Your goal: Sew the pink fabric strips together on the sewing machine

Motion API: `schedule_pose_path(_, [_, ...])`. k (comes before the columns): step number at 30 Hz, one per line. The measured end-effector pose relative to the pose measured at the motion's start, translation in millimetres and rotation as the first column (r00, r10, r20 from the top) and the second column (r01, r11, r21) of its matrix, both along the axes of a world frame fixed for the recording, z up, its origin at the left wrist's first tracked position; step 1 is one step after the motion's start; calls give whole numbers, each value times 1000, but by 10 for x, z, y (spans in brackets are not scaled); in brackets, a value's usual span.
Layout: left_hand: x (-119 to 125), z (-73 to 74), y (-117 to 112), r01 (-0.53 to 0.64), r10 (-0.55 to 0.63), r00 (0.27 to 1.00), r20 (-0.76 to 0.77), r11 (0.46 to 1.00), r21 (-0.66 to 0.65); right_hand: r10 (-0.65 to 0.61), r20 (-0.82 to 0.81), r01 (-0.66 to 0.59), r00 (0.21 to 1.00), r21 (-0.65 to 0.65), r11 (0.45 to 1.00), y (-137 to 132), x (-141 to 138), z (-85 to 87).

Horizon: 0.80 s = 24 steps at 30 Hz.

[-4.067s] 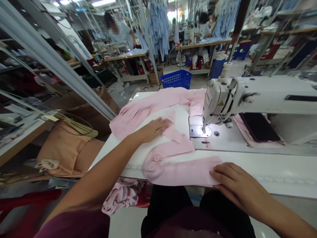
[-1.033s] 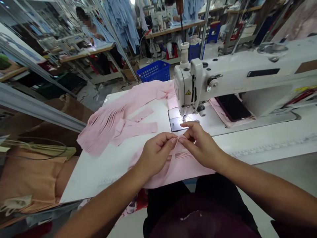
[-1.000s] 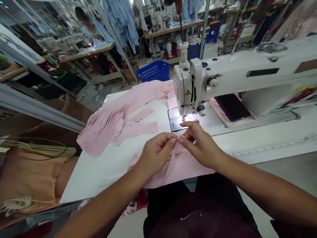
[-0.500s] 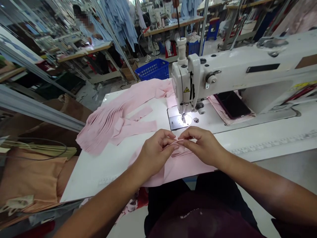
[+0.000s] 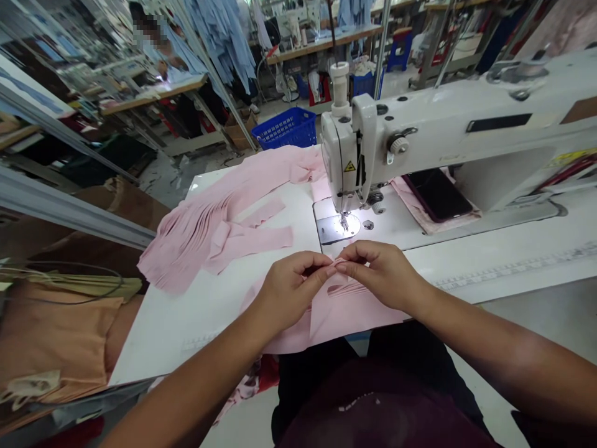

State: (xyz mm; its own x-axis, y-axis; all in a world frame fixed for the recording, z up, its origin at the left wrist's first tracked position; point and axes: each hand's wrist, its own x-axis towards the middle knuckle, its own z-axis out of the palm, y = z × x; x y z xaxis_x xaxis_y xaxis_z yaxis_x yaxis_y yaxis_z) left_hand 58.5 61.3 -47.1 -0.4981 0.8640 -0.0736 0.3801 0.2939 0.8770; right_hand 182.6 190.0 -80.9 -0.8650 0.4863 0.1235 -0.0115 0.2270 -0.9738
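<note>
Pink fabric [image 5: 357, 314] lies at the front edge of the white sewing table, its upper edge pinched up between my hands. My left hand [image 5: 291, 286] is closed, thumb and forefinger gripping that edge. Close against it, my right hand [image 5: 385, 274] pinches the same edge from the other side; the fingertips of both hands nearly touch. Just beyond them is the lit needle plate [image 5: 333, 230] of a white sewing machine [image 5: 420, 134], its presser foot over the plate. The cloth under my palms is partly hidden.
A fanned stack of pink fabric pieces [image 5: 186, 242] spreads over the table's left side. A phone [image 5: 438, 195] rests on folded pink cloth under the machine arm. Orange cloth [image 5: 60, 336] lies at far left. Behind stand a blue basket [image 5: 284, 129] and a person at another table.
My left fingers have drawn together into a tighter pinch on the fabric edge, and the left hand sits slightly lower. The fabric below has shifted a little. The view has moved slightly.
</note>
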Motion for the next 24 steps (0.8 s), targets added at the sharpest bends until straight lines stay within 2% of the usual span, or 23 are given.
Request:
schedule_pose_path(3, [-15, 1, 3, -11, 11, 999, -35, 1000, 14, 13, 6, -14, 1000, 33, 999, 2, 11, -2])
schedule_pose_path(14, [-52, -42, 9, -79, 76, 996, 41, 994, 72, -16, -27, 17, 1000, 50, 999, -21, 67, -58])
schedule_pose_path(24, [-85, -18, 27, -118, 115, 990, 80, 993, 29, -23, -33, 20, 999, -64, 998, -32, 52, -112])
